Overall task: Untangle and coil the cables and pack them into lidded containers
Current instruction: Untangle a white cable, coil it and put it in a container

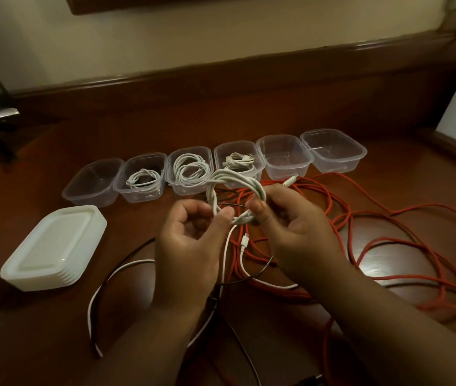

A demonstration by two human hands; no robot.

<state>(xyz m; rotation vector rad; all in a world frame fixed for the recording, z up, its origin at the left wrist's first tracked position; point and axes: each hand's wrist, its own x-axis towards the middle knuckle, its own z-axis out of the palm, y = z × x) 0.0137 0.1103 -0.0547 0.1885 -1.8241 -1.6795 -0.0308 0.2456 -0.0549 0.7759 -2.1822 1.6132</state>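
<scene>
Single view only, head-mounted, wide-angle. Looks forward and steeply down onto a wooden table (pixel 54 330), from close above. Left hand (pixel 190 246) and right hand (pixel 296 235) at frame centre, very near the lens; forearms enter from the lower edge and lower right corner. Row of clear containers (pixel 285 157) across mid-frame, farther off. Wall and wooden ledge (pixel 221 76) fill the upper third. Straight edges bow toward the frame borders. No second view, so no shared area.

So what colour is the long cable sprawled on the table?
Orange-red; the long cable shows best in the head view, the only view.
</scene>
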